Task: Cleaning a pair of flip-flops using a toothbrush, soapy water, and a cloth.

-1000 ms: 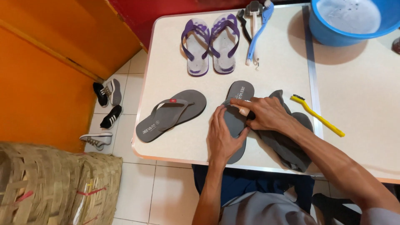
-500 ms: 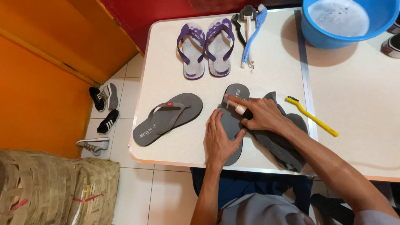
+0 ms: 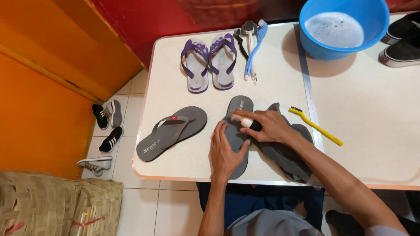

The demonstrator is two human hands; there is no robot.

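Two hands down on one grey flip-flop (image 3: 239, 107) near the front edge of the table (image 3: 175, 168): left hand (image 3: 225, 150) spread flat on its middle, pinning it, right hand (image 3: 267, 126) closed around a small white-and-black thing (image 3: 249, 123), perhaps a tube, held at the strap, grey cloth (image 3: 284, 153) bunched beneath the wrist. Seemingly midway through treating the strap; calls next for a steady left-hand hold and a careful press.

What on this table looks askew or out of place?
The two grey flip-flops are not paired: one grey flip-flop lies slanted, alone, while the other grey flip-flop sits under the left hand and right hand. The purple pair lies neatly side by side.
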